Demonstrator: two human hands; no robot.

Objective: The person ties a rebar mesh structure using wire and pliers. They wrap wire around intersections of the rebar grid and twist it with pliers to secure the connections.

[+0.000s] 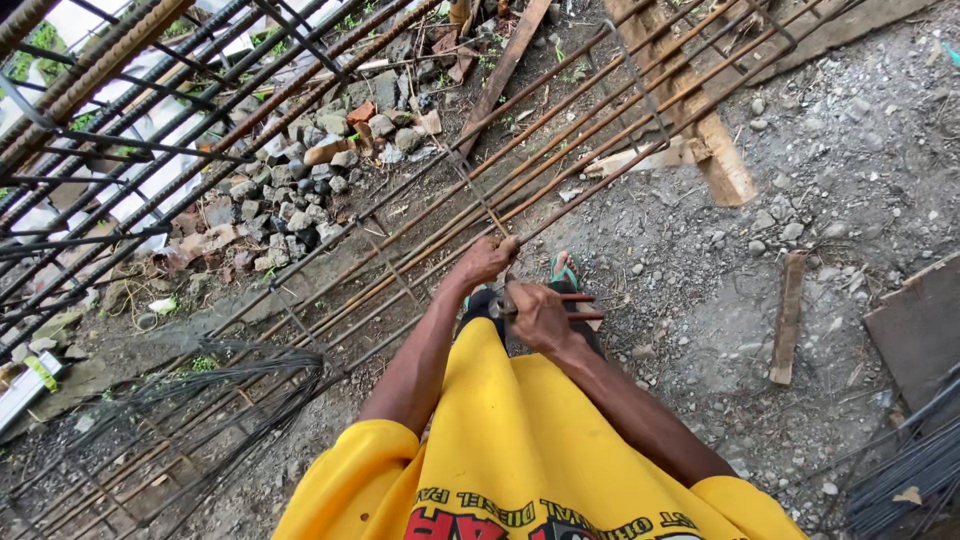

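Not much of that sort here, honestly: we see no signs and no screens. We're taking the grip as the spot where our left hand (485,260) closes on the rusty bar (590,196) and our right hand (540,315) on the red-handled tool (580,300). Far left of it and a bit lower, by the picture's edge, a crumpled yellow-green wrapper (40,372) lies beside a pale flat strip (15,398). Nearer, still left of the grip, a small whitish scrap of packaging (160,304) sits in the dirt. Both are too small to tell more.

Rusty rebar cage (560,150), red-handled pliers (575,305) alongside.
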